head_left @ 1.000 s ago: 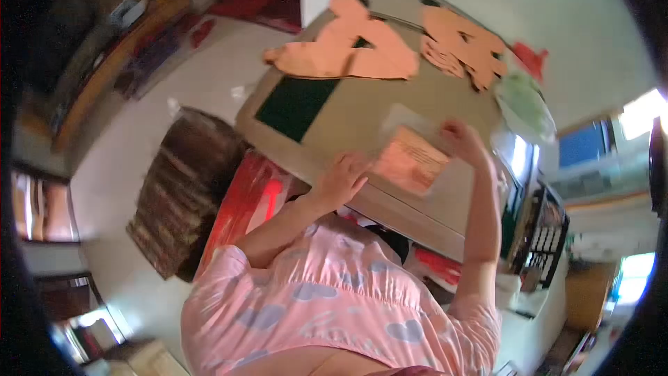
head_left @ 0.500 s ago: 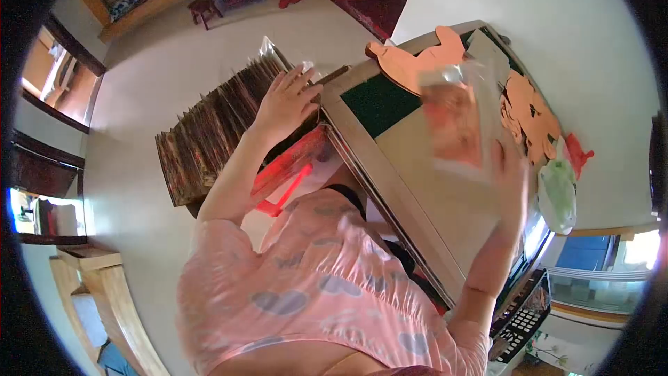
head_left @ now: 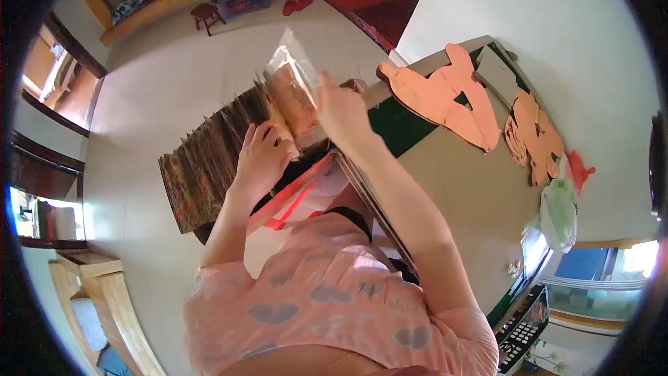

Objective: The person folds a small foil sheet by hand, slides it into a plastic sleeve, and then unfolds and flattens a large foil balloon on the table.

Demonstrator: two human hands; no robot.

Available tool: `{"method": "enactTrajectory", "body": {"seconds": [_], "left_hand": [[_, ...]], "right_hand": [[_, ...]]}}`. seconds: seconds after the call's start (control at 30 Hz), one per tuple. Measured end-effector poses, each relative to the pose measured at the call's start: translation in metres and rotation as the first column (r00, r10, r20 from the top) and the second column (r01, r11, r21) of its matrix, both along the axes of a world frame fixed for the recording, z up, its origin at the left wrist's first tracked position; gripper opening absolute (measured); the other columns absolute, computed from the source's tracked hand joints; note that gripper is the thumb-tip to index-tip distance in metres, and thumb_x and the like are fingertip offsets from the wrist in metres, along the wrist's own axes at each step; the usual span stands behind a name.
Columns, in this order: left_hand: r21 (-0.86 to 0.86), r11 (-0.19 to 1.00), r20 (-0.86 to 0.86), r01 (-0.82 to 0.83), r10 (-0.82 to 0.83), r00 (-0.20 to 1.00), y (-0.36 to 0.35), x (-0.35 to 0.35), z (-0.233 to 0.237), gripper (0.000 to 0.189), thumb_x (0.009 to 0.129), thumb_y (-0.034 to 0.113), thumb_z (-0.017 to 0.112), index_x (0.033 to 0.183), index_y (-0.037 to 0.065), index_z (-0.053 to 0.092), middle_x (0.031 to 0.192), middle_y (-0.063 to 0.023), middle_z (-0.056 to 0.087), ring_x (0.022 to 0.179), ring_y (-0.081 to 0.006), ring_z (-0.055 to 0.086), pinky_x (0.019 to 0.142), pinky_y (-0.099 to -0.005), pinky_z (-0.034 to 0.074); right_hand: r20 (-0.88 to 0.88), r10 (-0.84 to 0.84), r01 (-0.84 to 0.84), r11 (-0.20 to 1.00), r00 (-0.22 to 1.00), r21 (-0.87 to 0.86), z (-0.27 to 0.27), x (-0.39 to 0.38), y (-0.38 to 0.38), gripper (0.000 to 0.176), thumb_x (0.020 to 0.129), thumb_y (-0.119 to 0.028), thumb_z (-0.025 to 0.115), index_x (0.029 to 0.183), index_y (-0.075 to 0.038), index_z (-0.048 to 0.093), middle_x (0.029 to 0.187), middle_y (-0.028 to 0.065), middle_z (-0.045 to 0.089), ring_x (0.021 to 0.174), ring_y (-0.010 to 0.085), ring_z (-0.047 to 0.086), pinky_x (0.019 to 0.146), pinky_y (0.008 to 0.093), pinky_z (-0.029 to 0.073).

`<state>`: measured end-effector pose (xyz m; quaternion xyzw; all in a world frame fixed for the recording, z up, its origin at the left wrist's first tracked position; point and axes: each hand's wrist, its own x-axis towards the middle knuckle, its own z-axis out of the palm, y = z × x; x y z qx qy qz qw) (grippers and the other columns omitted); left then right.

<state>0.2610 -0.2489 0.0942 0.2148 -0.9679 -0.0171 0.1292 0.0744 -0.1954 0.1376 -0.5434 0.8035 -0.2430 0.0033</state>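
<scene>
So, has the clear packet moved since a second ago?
Yes. The packet, held by the right hand, has gone from over the table leftward, past its edge, to the row of packets beside the left hand.

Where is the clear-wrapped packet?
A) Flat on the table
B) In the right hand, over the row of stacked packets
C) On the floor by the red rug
B: the right hand grips the packet above the stack, which the left hand touches.

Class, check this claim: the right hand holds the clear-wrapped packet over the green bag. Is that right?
No. In the head view, the right hand holds the clear-wrapped packet over the row of stacked packets, where the left hand rests.
</scene>
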Motion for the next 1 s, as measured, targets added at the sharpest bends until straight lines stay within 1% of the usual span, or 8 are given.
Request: {"method": "enactTrajectory", "body": {"seconds": [0.37,0.5,0.7,0.73,0.77,0.87,0.9,1.0], "left_hand": [[0.149,0.989,-0.06,0.0,0.009,0.998,0.003,-0.016,0.01,0.016,0.08,0.017,0.068,0.094,0.009,0.07,0.118,-0.0122,0.056,0.122,-0.0305,0.045,0.106,-0.0519,0.034],[0.216,0.976,-0.157,0.032,0.003,0.988,0.008,-0.034,0.011,0.019,0.08,0.015,0.067,0.097,0.008,0.07,0.118,-0.0131,0.057,0.121,-0.0306,0.046,0.105,-0.0519,0.034],[0.297,0.924,-0.496,0.241,-0.066,0.866,0.04,-0.107,-0.003,0.016,0.079,0.01,0.068,0.095,0.006,0.067,0.105,-0.0125,0.062,0.099,-0.0318,0.059,0.085,-0.0404,0.05],[0.308,0.91,-0.515,0.277,-0.085,0.853,0.044,-0.127,-0.017,0.018,0.079,0.012,0.069,0.097,0.007,0.066,0.103,-0.0124,0.062,0.097,-0.0321,0.059,0.084,-0.0407,0.05],[0.333,0.918,-0.476,0.215,-0.033,0.879,0.046,-0.148,-0.028,0.021,0.08,0.014,0.069,0.099,0.007,0.065,0.106,-0.0131,0.062,0.1,-0.033,0.058,0.086,-0.0408,0.049],[0.263,0.964,-0.395,-0.048,0.153,0.906,0.036,-0.21,-0.052,0.035,0.08,0.023,0.07,0.106,0.002,0.06,0.096,-0.0148,0.062,0.094,-0.0345,0.058,0.081,-0.0449,0.05],[0.21,0.972,-0.416,-0.107,0.188,0.89,0.029,-0.228,-0.067,0.03,0.081,0.021,0.068,0.102,0.001,0.06,0.096,-0.0166,0.062,0.094,-0.0356,0.059,0.081,-0.0461,0.05],[0.522,0.839,-0.094,-0.153,0.235,0.968,-0.023,-0.275,-0.094,0.018,0.083,0.015,0.061,0.092,0.0,0.064,0.093,-0.0199,0.063,0.088,-0.0374,0.061,0.079,-0.048,0.05]], "right_hand": [[0.207,0.157,-0.208,0.945,0.965,0.251,-0.073,0.018,-0.063,0.026,0.089,-0.017,0.049,0.109,0.001,0.046,0.081,0.0252,0.066,0.078,0.0425,0.066,0.064,0.0513,0.053],[0.246,0.311,-0.294,0.95,0.918,-0.103,-0.054,-0.006,-0.02,0.035,0.092,-0.024,0.049,0.119,-0.002,0.048,0.092,0.0224,0.065,0.081,0.038,0.066,0.069,0.0499,0.053],[0.066,-0.148,0.16,0.959,0.987,-0.233,-0.118,-0.178,0.124,0.024,0.091,-0.014,0.055,0.11,-0.002,0.06,0.099,0.0153,0.063,0.093,0.0316,0.061,0.083,0.0377,0.049],[0.22,-0.17,0.227,0.937,0.961,-0.265,-0.116,-0.192,0.159,0.024,0.092,-0.014,0.054,0.112,-0.001,0.059,0.103,0.0165,0.061,0.097,0.0319,0.059,0.085,0.037,0.048],[0.368,-0.182,0.301,0.906,0.912,-0.298,-0.114,-0.207,0.194,0.025,0.093,-0.013,0.052,0.114,-0.001,0.057,0.108,0.0178,0.06,0.101,0.0322,0.058,0.087,0.0364,0.047],[-0.025,-0.35,0.334,0.912,0.937,-0.239,-0.125,-0.221,0.272,0.024,0.094,-0.011,0.05,0.116,-0.004,0.056,0.109,0.0162,0.06,0.097,0.0307,0.059,0.083,0.0357,0.047],[0.132,-0.463,0.479,0.867,0.876,-0.138,-0.127,-0.216,0.293,0.022,0.093,-0.009,0.051,0.113,-0.005,0.058,0.108,0.0156,0.06,0.097,0.0304,0.059,0.084,0.0361,0.047],[0.193,-0.56,0.584,0.804,0.806,-0.109,-0.141,-0.204,0.339,0.017,0.09,-0.003,0.052,0.105,-0.005,0.061,0.105,0.0142,0.061,0.096,0.0289,0.059,0.082,0.0361,0.048]]}}
